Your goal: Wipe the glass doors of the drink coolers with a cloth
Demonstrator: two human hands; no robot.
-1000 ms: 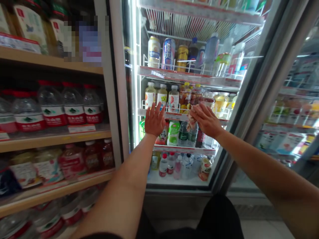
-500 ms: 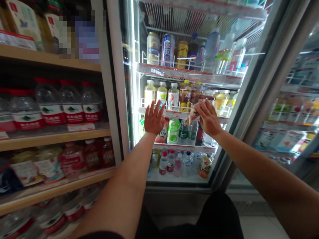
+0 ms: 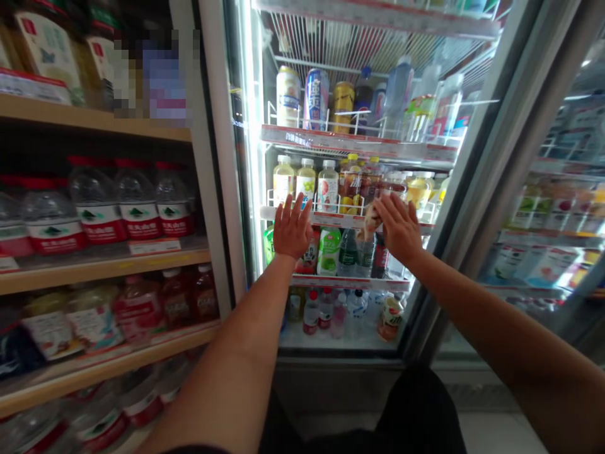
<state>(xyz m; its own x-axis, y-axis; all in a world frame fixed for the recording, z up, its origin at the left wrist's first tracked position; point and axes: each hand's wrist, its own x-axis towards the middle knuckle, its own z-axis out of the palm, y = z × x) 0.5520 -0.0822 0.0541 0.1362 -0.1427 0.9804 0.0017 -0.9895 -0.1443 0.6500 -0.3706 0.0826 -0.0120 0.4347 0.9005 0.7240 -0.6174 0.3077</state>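
My left hand [image 3: 292, 228] is raised with its fingers stretched up and apart, holding nothing. It is in front of the fridge's lit shelves, close to a green-labelled juice bottle [image 3: 305, 179]. My right hand [image 3: 398, 228] also stretches its fingers up and to the left, and nothing shows in it. Beside its fingers is what looks like its reflection in the glass. Whether either palm touches the glass I cannot tell. Behind and between the hands stand a bottle with a red fruit label [image 3: 327, 186], a green bottle [image 3: 329, 252] and dark bottles [image 3: 348, 252].
Cans [image 3: 316, 99] and tall bottles line the shelf above. Small bottles [image 3: 311, 313] and a tub [image 3: 390, 318] stand at the bottom. At left, a wooden shelf [image 3: 104, 272] holds red-capped water bottles [image 3: 138, 202]. A metal door frame [image 3: 503, 170] runs along the right.
My right hand has shifted slightly to the right and down, and the reflection beside it has moved and shrunk. My left hand has hardly moved. The view has tilted a little.
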